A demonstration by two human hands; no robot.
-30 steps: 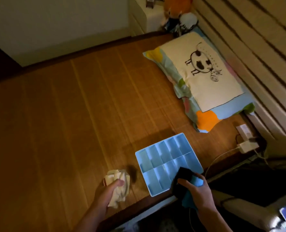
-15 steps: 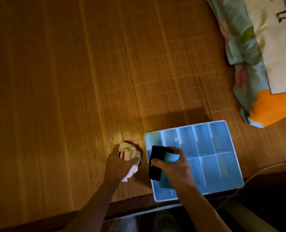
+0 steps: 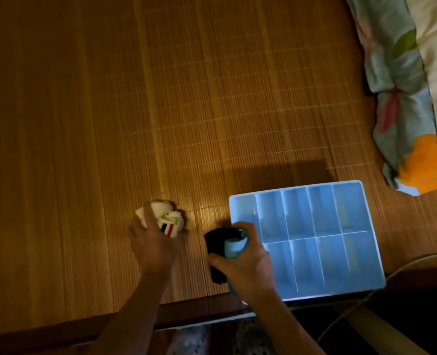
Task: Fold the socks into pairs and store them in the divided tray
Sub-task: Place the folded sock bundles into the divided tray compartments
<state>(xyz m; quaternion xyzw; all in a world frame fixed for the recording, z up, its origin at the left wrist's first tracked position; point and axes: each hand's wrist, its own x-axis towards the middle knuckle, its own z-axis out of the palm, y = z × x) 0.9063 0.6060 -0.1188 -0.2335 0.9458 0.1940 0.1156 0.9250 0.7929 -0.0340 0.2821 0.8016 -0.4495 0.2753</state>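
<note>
A light blue divided tray (image 3: 366,265) with several long compartments lies on the bamboo mat near its front edge. My left hand (image 3: 153,242) grips a bunched white sock (image 3: 170,217) with dark and red stripes, resting on the mat left of the tray. My right hand (image 3: 245,262) holds a black sock (image 3: 216,243) together with a light blue sock (image 3: 235,247) at the tray's front left corner. The compartments I can see hold nothing.
A patterned pillow (image 3: 404,73) with an orange patch lies at the far right. A white cable (image 3: 345,311) runs below the tray past the wooden bed edge (image 3: 58,329). The bamboo mat (image 3: 135,98) stretches wide to the left and far side.
The view has swung down and closer onto the mat. My left hand has shifted a little left with the white sock; my right hand has drawn the dark and blue socks off the tray's left edge.
</note>
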